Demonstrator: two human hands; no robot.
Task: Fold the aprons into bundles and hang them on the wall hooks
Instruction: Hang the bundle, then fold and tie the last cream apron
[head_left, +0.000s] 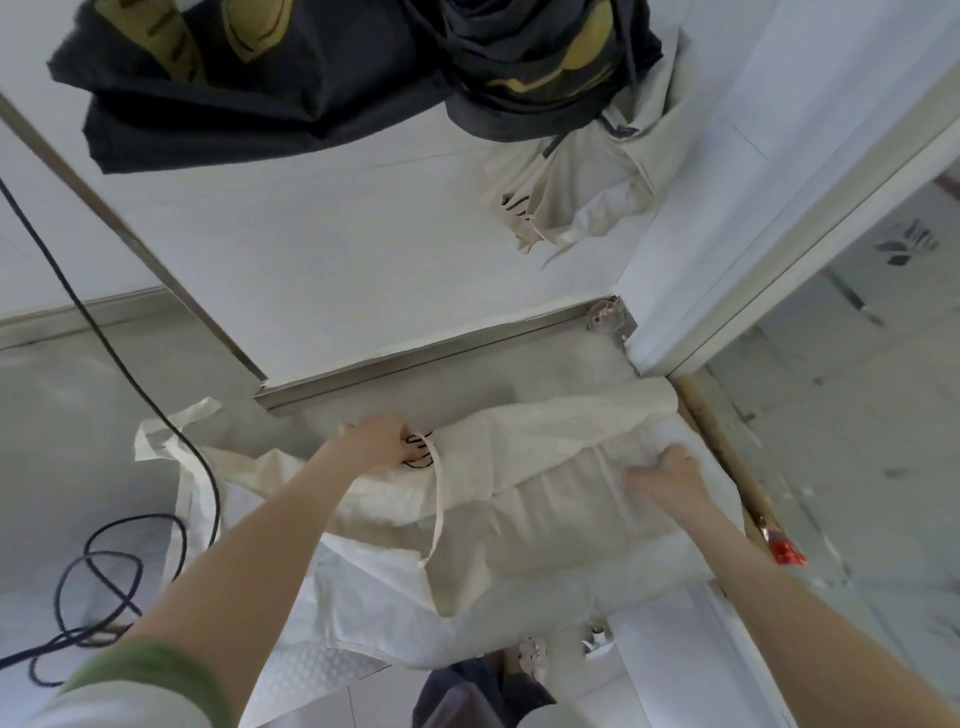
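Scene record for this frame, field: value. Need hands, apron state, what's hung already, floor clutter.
view: head camera, looking down at the wall base and floor
work item: cream apron, spread on the floor, creased, a strap lying across it
left hand: rests on the apron beside its black print
right hand: on the apron's right part, blurred, grip unclear
on wall: black apron, dark bundle, cream bundle
floor clutter: black cable, left of the apron
task state: this apron not yet bundled or hung
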